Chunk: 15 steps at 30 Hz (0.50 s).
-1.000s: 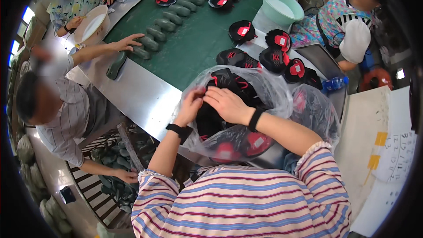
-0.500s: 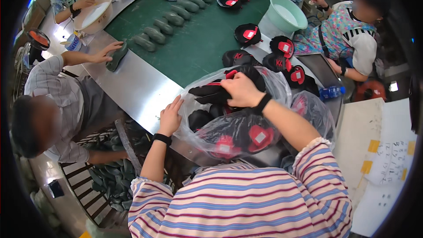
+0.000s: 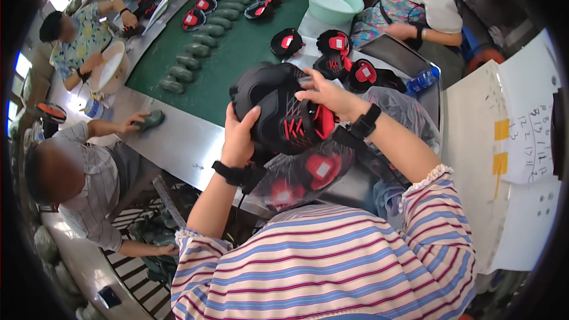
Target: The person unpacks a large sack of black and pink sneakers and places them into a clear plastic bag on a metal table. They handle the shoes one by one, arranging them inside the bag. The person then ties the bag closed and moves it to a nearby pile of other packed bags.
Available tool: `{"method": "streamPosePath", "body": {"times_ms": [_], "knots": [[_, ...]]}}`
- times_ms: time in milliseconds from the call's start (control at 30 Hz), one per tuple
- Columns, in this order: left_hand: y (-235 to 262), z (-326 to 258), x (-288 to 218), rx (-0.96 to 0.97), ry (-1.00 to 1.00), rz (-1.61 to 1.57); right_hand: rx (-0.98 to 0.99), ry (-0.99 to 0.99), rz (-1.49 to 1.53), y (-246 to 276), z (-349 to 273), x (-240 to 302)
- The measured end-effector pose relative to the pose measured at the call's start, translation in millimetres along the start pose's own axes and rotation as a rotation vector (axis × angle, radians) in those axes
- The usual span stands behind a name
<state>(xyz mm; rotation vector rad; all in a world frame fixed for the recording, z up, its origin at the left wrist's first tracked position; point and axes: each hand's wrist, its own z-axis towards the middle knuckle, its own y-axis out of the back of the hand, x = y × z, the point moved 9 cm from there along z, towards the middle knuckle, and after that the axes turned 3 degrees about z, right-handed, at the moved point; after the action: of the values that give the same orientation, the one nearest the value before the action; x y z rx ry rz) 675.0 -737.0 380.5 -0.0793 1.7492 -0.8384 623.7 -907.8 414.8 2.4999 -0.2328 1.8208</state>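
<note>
Black shoe uppers (image 3: 269, 98) with red laces and a red lining, seemingly a pair pressed together, are held up between my two hands. My left hand (image 3: 240, 133) grips their near left side, thumb on top. On the right, my right hand (image 3: 329, 96) has its fingers closed on the edge beside the red collar. Beneath them lies a clear plastic bag (image 3: 338, 148) with more black and red uppers inside; the raised uppers hide part of it.
A green conveyor belt (image 3: 225, 47) carries rows of dark green shoe lasts (image 3: 204, 40) and black uppers. More uppers (image 3: 335, 65), a blue-capped bottle (image 3: 424, 79) and another bag (image 3: 403, 118) lie at right. A co-worker's hand (image 3: 133, 121) touches a last at left; other people sit beyond.
The uppers have come up out of the plastic bag and are turned to show their laces. My left hand has left the bag and now holds them too. The view has shifted.
</note>
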Motion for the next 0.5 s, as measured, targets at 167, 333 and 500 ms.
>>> {"method": "streamPosePath", "body": {"times_ms": [167, 333, 500], "knots": [[-4, -16, 15, -0.15, 0.012, -0.135, 0.342, 0.055, -0.002, 2, -30, -1], [26, -5, -30, -0.124, -0.2, -0.109, 0.284, 0.108, 0.891, 84, -63, 4], [11, -6, -31, -0.02, -0.184, -0.083, 0.186, 0.058, 0.713, 63, -44, 4]]}}
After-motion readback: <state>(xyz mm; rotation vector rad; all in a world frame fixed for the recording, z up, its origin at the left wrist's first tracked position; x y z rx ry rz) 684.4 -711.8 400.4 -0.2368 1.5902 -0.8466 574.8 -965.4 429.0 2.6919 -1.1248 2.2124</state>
